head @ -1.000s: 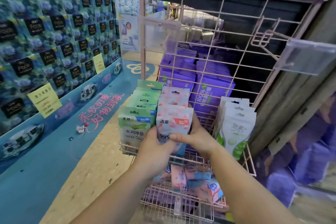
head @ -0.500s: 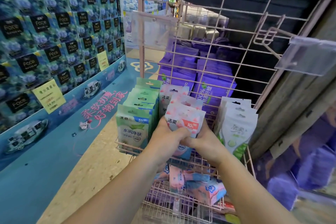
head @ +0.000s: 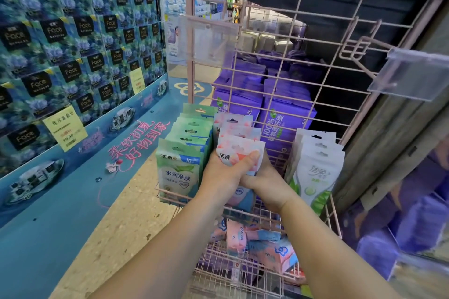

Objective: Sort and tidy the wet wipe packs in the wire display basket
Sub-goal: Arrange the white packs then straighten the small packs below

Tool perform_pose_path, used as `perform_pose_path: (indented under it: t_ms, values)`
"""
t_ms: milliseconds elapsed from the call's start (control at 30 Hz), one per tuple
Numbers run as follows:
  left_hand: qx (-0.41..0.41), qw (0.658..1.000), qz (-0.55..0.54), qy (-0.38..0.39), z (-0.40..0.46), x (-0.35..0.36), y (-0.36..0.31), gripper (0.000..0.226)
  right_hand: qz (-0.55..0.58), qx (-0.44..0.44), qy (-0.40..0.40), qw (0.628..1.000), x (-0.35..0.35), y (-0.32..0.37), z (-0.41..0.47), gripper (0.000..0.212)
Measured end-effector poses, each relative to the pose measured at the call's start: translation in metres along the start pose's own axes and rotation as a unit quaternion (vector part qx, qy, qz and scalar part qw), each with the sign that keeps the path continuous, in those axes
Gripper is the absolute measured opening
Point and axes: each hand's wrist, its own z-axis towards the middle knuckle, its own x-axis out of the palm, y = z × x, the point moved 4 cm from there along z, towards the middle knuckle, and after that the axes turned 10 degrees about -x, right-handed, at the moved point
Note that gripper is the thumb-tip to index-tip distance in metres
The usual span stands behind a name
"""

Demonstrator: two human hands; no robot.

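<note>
Shop aisle, speckled floor; left hand, right hand clutch pink pack (pink wire basket).

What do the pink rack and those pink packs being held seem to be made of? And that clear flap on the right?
The pink wire rack looks like metal rod with a matt pink coating: thin, stiff, crossed bars. The pink wet wipe pack seems soft plastic film, slightly glossy; it dents under the left hand and right hand. The clear label holder looks like rigid transparent plastic.
</note>
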Motion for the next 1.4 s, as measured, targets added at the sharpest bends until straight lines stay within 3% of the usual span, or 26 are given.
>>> perform_pose_path:
  t_ms: [267, 533, 667, 800, 1000, 1100, 1233, 1400]
  values:
    - [0.069, 0.997, 0.017, 0.034, -0.012, 0.011, -0.018, 0.048, -0.002, -0.049, -0.045, 0.998, -0.015, 0.037, -0.016, 0.078]
    - [-0.006, 0.998, 0.026, 0.065, -0.004, 0.026, 0.015, 0.035, 0.001, 0.003, -0.074, 0.997, -0.027, 0.005, -0.033, 0.071]
    - [-0.049, 0.998, 0.040, -0.004, 0.014, 0.013, 0.011, 0.110, 0.030, 0.023, -0.100, 0.994, -0.030, 0.000, -0.036, 0.072]
    - [-0.102, 0.993, -0.037, 0.050, 0.022, 0.017, 0.003, 0.086, 0.069, 0.048, -0.094, 0.992, -0.028, -0.003, -0.032, 0.065]
    - [-0.074, 0.992, -0.037, 0.099, 0.018, 0.021, 0.003, 0.069, 0.077, 0.035, -0.053, 0.995, -0.027, 0.006, -0.027, 0.075]
    - [-0.055, 0.992, -0.010, 0.115, 0.020, 0.025, -0.003, 0.072, 0.092, 0.046, -0.070, 0.992, -0.025, 0.004, -0.030, 0.065]
    - [-0.086, 0.993, -0.045, 0.065, 0.029, 0.016, 0.005, 0.083, 0.083, 0.051, -0.059, 0.994, -0.018, 0.006, -0.024, 0.064]
    - [-0.104, 0.983, -0.105, 0.109, 0.022, 0.015, 0.006, 0.099, 0.035, 0.040, -0.065, 0.996, -0.016, 0.015, -0.014, 0.101]
